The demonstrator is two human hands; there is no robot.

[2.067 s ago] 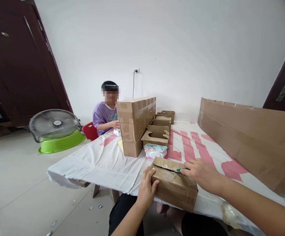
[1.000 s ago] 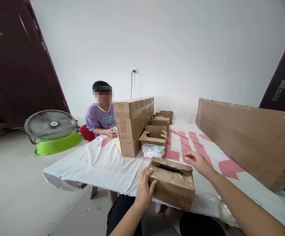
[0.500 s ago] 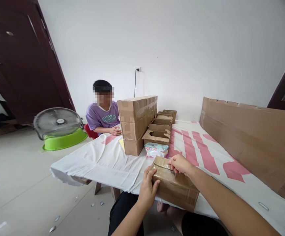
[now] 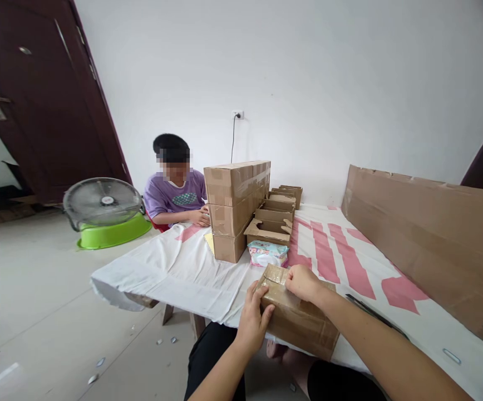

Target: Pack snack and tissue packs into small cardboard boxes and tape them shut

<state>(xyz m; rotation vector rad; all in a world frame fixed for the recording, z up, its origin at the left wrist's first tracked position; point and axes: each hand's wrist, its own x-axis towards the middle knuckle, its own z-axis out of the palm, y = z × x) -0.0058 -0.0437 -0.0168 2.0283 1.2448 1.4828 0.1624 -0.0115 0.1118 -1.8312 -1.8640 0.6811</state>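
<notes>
A taped brown cardboard box (image 4: 300, 326) lies at the near edge of the cloth-covered table. My left hand (image 4: 253, 312) grips its left end, fingers over the top edge and thumb on the near side. On the box's top, my right hand (image 4: 304, 283) is closed, knuckles up, beside the clear-taped flap; whatever its fingers pinch is hidden. Just beyond the box sits a pack of wipes (image 4: 267, 254). A long dark thin tool (image 4: 375, 315) is partly covered by my right forearm.
Stacked closed boxes (image 4: 228, 220) stand left of a row of open boxes (image 4: 269, 236). A large cardboard sheet (image 4: 425, 239) stands along the right. Across the table (image 4: 153, 278) sits a person (image 4: 172, 195) in purple. A fan (image 4: 106, 203) is on the floor.
My right hand has shifted slightly left and turned knuckles up over the box top. More of the dark tool shows. The view has moved a little; my left hand keeps its hold.
</notes>
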